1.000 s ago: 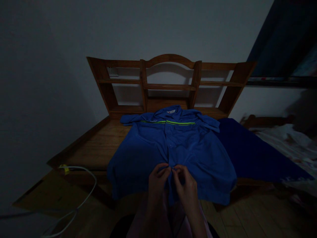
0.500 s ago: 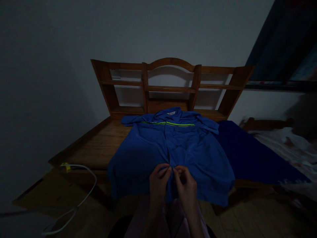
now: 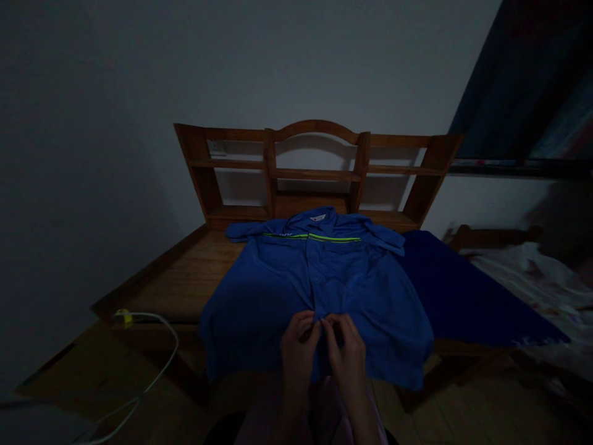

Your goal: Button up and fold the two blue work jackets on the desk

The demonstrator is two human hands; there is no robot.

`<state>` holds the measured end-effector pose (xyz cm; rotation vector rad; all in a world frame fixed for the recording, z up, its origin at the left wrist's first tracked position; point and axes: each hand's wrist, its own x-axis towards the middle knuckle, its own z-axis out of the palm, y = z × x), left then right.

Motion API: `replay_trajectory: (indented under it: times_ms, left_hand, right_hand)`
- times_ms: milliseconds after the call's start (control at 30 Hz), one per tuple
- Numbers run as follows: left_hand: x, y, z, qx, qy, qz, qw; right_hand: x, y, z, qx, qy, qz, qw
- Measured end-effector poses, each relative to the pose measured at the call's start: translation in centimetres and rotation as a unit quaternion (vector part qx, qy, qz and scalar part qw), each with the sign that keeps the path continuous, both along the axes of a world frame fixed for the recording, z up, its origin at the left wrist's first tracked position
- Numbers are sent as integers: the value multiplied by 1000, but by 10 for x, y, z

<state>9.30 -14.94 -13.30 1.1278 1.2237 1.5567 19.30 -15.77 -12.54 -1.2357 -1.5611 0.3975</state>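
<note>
A blue work shirt (image 3: pixel 278 278) with a yellow-green chest stripe lies spread face up on a wooden desk (image 3: pixel 185 272), its hem hanging over the near edge. My left hand (image 3: pixel 299 343) and my right hand (image 3: pixel 345 349) meet at the shirt's front placket near the hem. The fingers of both pinch the fabric edges there, fingertips touching. The room is dim, so any button under the fingers is hidden.
A wooden shelf unit (image 3: pixel 315 170) stands at the back of the desk against the wall. A darker blue cloth (image 3: pixel 463 290) lies to the right of the shirt. A white cable (image 3: pixel 152 364) with a yellow tag hangs off the desk's left corner. Bedding (image 3: pixel 546 284) lies at far right.
Both hands stay pinched at the same spot on the shirt front. The view has tilted slightly upward, so the desk and shelf sit lower in the picture.
</note>
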Motion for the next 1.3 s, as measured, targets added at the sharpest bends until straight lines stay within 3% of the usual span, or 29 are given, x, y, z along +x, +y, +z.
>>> replay_trajectory:
  times_ms: [233, 700, 1033, 1200, 1300]
  left_hand:
    - [4, -1, 3, 6, 35, 29, 999]
    - [0, 2, -1, 11, 77, 24, 997]
    - [-2, 1, -4, 74, 201, 60, 975]
    - [-7, 0, 1, 58, 206, 69, 974]
    - [-40, 4, 15, 75, 285, 171, 940]
  right_hand:
    - [5, 7, 9, -31, -2, 13, 999]
    - [15, 23, 22, -116, 53, 73, 989]
    - [17, 28, 25, -142, 49, 108, 983]
    - [31, 34, 40, -103, 59, 29, 993]
    - [82, 42, 55, -46, 5, -118, 992]
